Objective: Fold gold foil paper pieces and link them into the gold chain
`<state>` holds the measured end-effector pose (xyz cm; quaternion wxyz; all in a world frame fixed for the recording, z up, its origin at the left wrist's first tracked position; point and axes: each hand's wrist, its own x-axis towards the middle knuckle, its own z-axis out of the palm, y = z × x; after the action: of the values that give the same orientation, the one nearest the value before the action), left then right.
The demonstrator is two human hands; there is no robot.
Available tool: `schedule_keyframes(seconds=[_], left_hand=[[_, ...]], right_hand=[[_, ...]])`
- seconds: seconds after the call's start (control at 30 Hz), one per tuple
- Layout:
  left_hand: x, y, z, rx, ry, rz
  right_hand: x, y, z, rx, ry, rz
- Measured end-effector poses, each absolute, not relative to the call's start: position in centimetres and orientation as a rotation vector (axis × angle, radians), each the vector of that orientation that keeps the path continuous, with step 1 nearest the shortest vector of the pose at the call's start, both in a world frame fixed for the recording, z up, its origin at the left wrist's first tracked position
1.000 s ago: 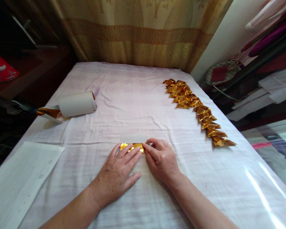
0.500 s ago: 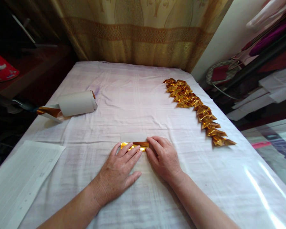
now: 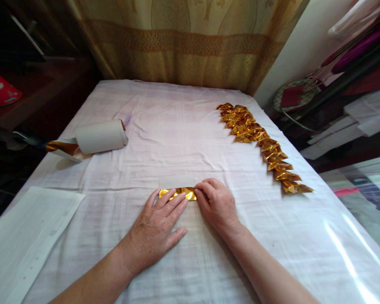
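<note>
A small sheet of gold foil paper (image 3: 190,194) lies flat at the near middle of the cloth-covered table. Its lower part is folded up gold side out, while a pale strip of its backing (image 3: 176,182) shows along the far edge. My left hand (image 3: 158,219) rests on it with fingers outstretched, pressing the fold from the left. At the right end, my right hand (image 3: 220,204) pinches the edge of the foil paper between thumb and forefinger. The fingers of my left hand hide part of the gold strip.
Several folded gold foil ingots (image 3: 270,156) stand nested in a line at the right. A roll of gold-lined paper (image 3: 101,136) lies at the left, and a printed paper sheet (image 3: 31,240) nearer me. Behind the table (image 3: 164,114) hangs a patterned curtain (image 3: 190,50).
My right thumb and forefinger have closed together at the right end of the foil paper, and its folded layer lies flatter, showing more bright gold. My left hand stays in place.
</note>
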<state>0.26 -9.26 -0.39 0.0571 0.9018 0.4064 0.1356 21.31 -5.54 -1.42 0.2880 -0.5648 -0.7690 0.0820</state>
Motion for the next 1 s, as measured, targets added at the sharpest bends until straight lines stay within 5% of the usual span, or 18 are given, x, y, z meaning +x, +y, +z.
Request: schedule_keyframes(seconds=[1.0], left_hand=[[0.6, -9.4, -0.5, 2.716, 1.307, 0.516]], right_hand=[[21.2, -8.4, -0.6, -1.341, -2.346, -0.037]])
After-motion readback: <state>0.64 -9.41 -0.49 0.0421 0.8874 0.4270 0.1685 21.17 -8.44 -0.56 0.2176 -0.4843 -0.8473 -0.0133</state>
